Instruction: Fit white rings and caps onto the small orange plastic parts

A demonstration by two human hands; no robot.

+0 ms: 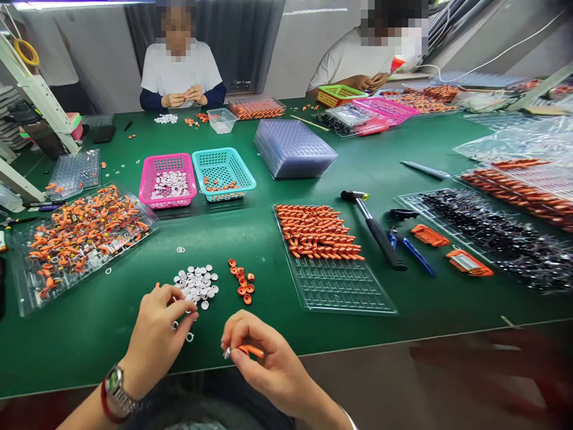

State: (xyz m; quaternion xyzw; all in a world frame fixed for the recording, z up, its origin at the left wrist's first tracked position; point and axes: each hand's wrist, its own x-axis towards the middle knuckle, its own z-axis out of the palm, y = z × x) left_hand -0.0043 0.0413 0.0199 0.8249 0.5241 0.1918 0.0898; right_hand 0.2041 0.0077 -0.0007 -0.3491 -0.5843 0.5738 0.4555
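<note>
One orange part (250, 350) pinched btwn right hand (268, 358) fingers; left hand (156, 334) on white discs (197, 283).

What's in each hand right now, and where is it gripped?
The right hand pinches a small orange piece at its near end. The left hand rests by the white caps; whether it holds one cannot be told.

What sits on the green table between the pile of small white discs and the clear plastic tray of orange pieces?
In the head view, a cluster of small orange rings lies between the white discs and the clear tray.
</note>
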